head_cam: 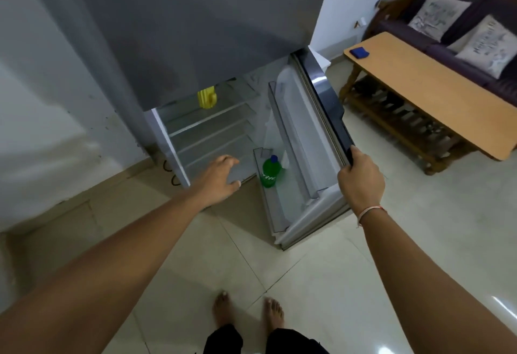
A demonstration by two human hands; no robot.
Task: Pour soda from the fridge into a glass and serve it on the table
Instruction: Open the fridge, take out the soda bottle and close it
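Soda, in a green bottle [269, 172] with a blue cap, stood upright in the lowest rack of the open fridge door [302, 141], at the hinge end of that rack. Our right hand [361, 177] gripped the outer edge of the door, fingers curled round it, holding it wide. Our left hand [223, 176] reached out in front of the fridge [195, 46] with its fingers spread and lightly bent, holding nothing; it hung near the bottle, just to its left, and did not touch it.

We judged the step to be the fetching of the bottle, the very start of the task: nothing was poured, and no glass showed anywhere in view. The next move would call for the left hand to travel right and down, close round the bottle's body or neck, and lift it straight up clear of the rack wall before drawing it out. The right hand would need to keep the door steady meanwhile.

Off to the right stood a wooden tabletop [436, 93] with a small blue thing [360, 52] near its far corner, in front of a dark sofa [475, 32] with cushions. A yellow object [207, 98] sat on an upper fridge shelf.
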